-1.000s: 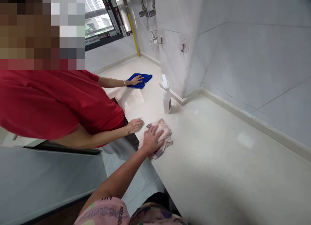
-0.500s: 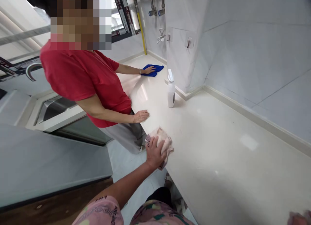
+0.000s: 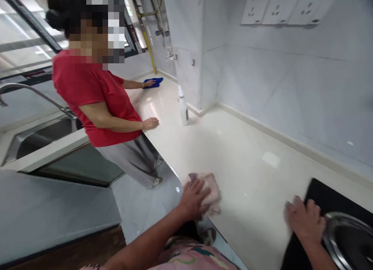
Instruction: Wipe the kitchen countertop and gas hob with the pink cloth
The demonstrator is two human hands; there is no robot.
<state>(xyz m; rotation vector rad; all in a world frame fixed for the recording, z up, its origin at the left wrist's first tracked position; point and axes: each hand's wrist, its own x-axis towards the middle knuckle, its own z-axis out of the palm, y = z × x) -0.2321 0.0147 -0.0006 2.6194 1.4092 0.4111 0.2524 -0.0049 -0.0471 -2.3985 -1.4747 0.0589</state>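
Observation:
My left hand (image 3: 194, 200) presses down on a crumpled pale pink cloth (image 3: 215, 190) at the front edge of the counter, its fingers laid over the top. Part of the cloth is covered by the hand. At the lower right, my right hand (image 3: 305, 221) rests at the left edge of a flat black cooktop (image 3: 328, 192), fingers apart and slightly bent, with no object seen in them. Beside that hand is a round dark piece with a shiny metal rim (image 3: 335, 243), cut off by the frame.
A white spray bottle (image 3: 183, 108) stands upright on the pale counter (image 3: 241, 157) near the wall corner. Across from me, a person in a red shirt (image 3: 93, 103) has one hand on a blue cloth (image 3: 157, 82). A sink (image 3: 43, 136) lies at left; sockets (image 3: 279, 6) line the wall.
The view has swung right, bringing the cooktop and my right hand into sight. My left hand and the pink cloth have shifted inward from the counter's edge.

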